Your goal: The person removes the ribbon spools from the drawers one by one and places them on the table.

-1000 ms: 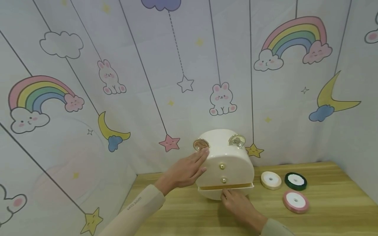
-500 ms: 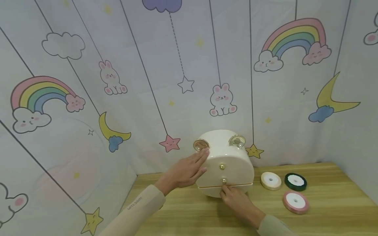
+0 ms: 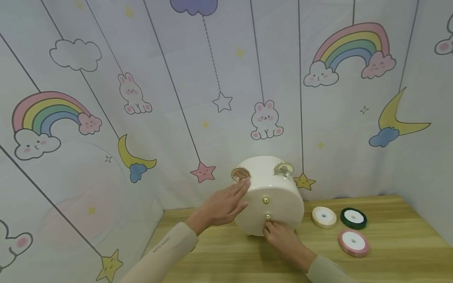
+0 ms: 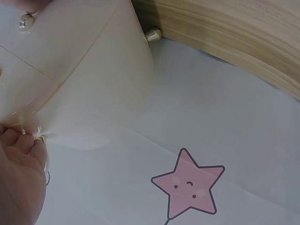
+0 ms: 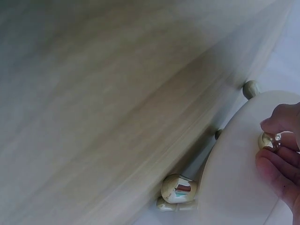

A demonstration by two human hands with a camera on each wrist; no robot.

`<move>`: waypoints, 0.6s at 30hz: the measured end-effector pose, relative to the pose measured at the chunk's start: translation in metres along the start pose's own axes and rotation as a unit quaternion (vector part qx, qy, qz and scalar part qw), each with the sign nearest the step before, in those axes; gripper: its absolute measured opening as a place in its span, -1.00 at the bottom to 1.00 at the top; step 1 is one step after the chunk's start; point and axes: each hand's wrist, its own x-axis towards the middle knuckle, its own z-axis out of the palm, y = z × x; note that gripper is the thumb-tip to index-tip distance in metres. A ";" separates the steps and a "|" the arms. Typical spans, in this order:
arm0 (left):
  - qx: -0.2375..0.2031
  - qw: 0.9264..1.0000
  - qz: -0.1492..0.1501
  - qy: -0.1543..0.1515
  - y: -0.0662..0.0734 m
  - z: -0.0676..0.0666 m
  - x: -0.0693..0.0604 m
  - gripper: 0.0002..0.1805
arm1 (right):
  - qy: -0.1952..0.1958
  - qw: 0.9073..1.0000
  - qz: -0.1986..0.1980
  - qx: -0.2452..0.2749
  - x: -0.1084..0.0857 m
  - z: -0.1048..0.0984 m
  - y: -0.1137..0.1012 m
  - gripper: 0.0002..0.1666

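Observation:
A glossy cream storage box (image 3: 288, 204) with a round front and two gold ears stands on the table by the back cloth. Two gold knobs, an upper one (image 3: 266, 200) and a middle one (image 3: 267, 216), show on its front. My left hand (image 3: 223, 205) rests with straight fingers on the box's upper left, beside the left ear (image 3: 241, 173). At the bottom drawer, my right hand (image 3: 284, 240) pinches a gold drawer knob (image 5: 265, 141) between thumb and fingers, seen in the right wrist view. The bottom drawer sits flush with the front.
To the right of the box lie three ribbon rolls: cream (image 3: 324, 217), dark green (image 3: 354, 218) and pink (image 3: 353, 243). A printed cloth (image 3: 226, 137) hangs behind and at both sides of the wooden table (image 3: 212, 259).
The bottom drawer, pulled partly out a second ago, has slid into the box, with my right hand moving slightly forward along with it. My left hand has stayed on the box.

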 end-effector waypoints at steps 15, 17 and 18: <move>0.026 0.999 0.000 0.021 0.003 0.003 0.000 -0.26 | -0.011 1.000 0.006 -0.001 -0.002 0.002 -0.004 -0.66; 0.049 0.998 0.000 0.036 0.003 0.002 0.002 -0.28 | -0.015 1.000 0.008 -0.004 -0.002 0.001 -0.004 -0.68; 0.059 0.997 -0.001 0.045 0.004 0.001 0.002 -0.29 | -0.018 1.000 0.008 -0.004 -0.002 0.001 -0.004 -0.69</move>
